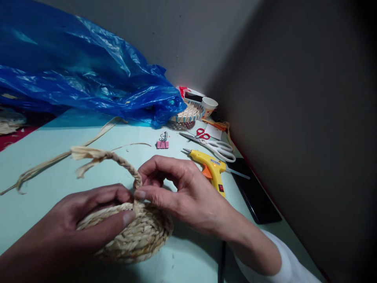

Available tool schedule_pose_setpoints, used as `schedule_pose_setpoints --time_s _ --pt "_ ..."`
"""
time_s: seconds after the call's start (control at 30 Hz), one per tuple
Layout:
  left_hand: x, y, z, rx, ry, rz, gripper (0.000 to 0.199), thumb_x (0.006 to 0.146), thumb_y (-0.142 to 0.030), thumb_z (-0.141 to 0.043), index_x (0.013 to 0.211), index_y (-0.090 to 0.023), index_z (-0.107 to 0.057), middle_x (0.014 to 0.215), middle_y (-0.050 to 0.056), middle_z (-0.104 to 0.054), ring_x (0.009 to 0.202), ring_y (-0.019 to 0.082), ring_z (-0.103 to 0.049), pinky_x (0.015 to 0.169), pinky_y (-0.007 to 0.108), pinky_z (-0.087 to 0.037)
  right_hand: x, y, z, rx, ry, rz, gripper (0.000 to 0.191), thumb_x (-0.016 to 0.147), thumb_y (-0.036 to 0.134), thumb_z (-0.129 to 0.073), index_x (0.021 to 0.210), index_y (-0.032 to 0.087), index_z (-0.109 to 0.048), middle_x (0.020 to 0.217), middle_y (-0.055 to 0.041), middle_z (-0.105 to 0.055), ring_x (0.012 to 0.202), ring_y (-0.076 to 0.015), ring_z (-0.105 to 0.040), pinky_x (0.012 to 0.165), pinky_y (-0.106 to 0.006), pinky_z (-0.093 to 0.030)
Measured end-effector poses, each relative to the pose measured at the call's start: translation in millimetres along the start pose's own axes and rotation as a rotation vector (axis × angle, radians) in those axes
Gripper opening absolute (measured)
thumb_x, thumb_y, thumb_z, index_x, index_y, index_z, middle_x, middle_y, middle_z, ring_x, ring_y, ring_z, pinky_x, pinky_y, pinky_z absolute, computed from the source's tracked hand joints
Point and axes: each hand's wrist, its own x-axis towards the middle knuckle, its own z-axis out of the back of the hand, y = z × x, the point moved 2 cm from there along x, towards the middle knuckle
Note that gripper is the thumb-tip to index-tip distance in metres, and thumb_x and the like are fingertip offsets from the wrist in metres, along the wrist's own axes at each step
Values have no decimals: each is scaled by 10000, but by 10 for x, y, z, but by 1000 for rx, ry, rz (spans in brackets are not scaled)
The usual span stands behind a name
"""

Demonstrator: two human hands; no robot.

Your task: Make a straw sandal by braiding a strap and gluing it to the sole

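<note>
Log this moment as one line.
left hand: holds woven coil | right hand: pinches braid | on table: yellow glue gun, pink clip

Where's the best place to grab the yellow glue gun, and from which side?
Best by the grip of the yellow glue gun, coming from the near side, probably with your right hand once free. The gun lies flat, grip towards you, metal nozzle pointing away and left, glue stick jutting right. Avoid the nozzle; it could be hot.
</note>
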Motion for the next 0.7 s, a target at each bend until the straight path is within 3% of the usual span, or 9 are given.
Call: schedule_pose_setpoints --time_s 0.23,0.5,0.7 --pt "-10 -13 -36 17 -39 42 157 568 -461 -739 638 -325 -704 631 -100 -716 608 174 -670 559 215 -526 -16 21 3 2 34 1 125 952 267 -721 893 190 -642 825 48 -591 781 -97 -538 705 -210 -418" --pt "30 -92 -23 296 -45 -95 213 618 -502 -653 603 -290 -678 599 -70 -666 610 184 -609 589 248 -476 -80 -36 25 42 -1 -22 117 926 233 -752 895 182 -652 818 53 -604 784 -86 -556 718 -180 -430" --pt "53 -82 -60 313 -79 -206 201 628 -489 -684 604 -292 -717 609 -50 -706 625 209 -665 604 249 -519 -138 -55 60 -13 -37 2 118 938 281 -742 897 192 -677 847 31 -638 812 -112 -595 755 -205 -461"
